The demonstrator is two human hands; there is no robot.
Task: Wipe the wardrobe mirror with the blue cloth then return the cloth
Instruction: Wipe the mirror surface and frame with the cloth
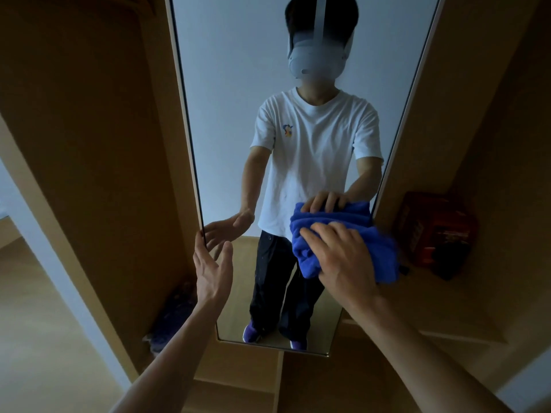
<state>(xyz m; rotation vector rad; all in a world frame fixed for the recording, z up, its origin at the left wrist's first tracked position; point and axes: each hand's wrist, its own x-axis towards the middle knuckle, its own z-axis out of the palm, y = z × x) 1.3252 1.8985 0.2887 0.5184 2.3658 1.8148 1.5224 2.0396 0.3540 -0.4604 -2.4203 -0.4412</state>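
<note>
A tall wardrobe mirror (pixel 232 84) in a thin frame stands straight ahead between wooden panels. My right hand (pixel 343 257) presses a bunched blue cloth (pixel 384 248) against the glass near the mirror's right edge, fingers spread over the cloth. My left hand (pixel 213 263) is open, fingers straight, its fingertips at the mirror's left frame edge. The glass reflects a person in a white T-shirt and dark trousers, along with both hands and the cloth.
Wooden wardrobe panels (pixel 89 144) flank the mirror. A red box-like object (pixel 435 231) sits on a shelf to the right. A purple bundle (pixel 173 317) lies low in the left compartment. A wooden ledge (pixel 247 380) runs below the mirror.
</note>
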